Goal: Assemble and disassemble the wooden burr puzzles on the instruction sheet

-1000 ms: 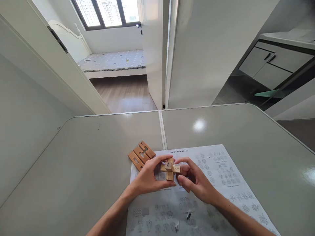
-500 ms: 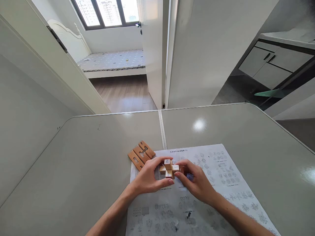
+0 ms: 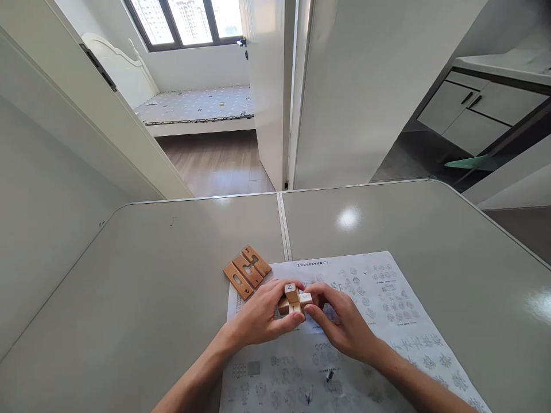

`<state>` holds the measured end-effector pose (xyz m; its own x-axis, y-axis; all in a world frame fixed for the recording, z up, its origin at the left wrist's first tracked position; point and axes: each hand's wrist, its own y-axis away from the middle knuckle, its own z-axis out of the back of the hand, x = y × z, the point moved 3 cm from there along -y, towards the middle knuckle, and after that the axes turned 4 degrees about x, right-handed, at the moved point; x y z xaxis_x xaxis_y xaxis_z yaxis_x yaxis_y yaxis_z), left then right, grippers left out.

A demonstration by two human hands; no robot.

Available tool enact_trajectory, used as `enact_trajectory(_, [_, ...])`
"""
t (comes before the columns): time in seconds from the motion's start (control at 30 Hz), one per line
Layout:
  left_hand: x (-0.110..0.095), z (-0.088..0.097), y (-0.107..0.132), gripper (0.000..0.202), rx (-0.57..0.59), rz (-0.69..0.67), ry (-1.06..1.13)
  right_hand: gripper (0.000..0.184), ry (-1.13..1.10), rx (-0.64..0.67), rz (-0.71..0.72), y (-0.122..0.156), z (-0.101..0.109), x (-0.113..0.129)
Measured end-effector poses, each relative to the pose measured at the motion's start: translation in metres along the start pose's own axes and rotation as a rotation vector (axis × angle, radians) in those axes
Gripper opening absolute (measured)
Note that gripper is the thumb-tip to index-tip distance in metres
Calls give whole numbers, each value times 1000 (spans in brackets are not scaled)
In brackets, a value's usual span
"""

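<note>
Left hand (image 3: 267, 315) holds a cross-shaped wooden block puzzle (image 3: 291, 295), thumb on the near side low, fingers behind it up top; grip narrow, closed around the piece. Right hand (image 3: 344, 318) is on the same puzzle from the other side, thumb and index finger pinching the block end that sticks out to the right; grip narrow too, remaining fingers curled and partly hidden. Puzzle sits between the two hands, over a printed diagram sheet (image 3: 310, 357). One block end points up and toward the camera, marked 2; the mark on the right-hand end is too faint to read, and the near end is partly covered by the left thumb. Just beyond the left hand, three flat wooden slats (image 3: 255, 276) lie side by side at an angle, with cut-outs and handwritten 1, 2 and 3, overlapping the sheet's far left corner. Sheet has rows of small line drawings, a title line along the far edge, plus two small dark spots near the bottom, can't tell what. Sheet lies on a pale glossy desk (image 3: 172, 287) with a light seam strip (image 3: 284, 229) running away from the sheet. Behind: white door (image 3: 269, 103) ajar, bed (image 3: 198, 108) with patterned mattress, dark-framed window (image 3: 187, 23); white cabinet (image 3: 486, 112) off right.
</note>
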<state>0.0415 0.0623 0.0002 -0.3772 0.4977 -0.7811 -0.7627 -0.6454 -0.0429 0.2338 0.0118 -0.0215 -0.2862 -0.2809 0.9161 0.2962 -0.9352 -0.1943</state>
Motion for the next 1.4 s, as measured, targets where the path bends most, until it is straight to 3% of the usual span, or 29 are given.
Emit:
enact_trajectory(0.2, [1, -4, 0, 52, 11, -24, -13, 14, 0, 24, 19, 0, -2, 5])
enact_trajectory(0.43, [0, -6, 0, 73, 32, -33, 44, 10, 9, 29, 72, 1, -2, 7])
enact_trajectory(1.1, [-4, -5, 2, 67, 93, 41, 121, 8, -4, 64, 127, 2, -1, 7])
enact_trajectory(1.4, [4, -8, 5, 67, 138, 79, 182, 8, 4, 68, 150, 3, -1, 8])
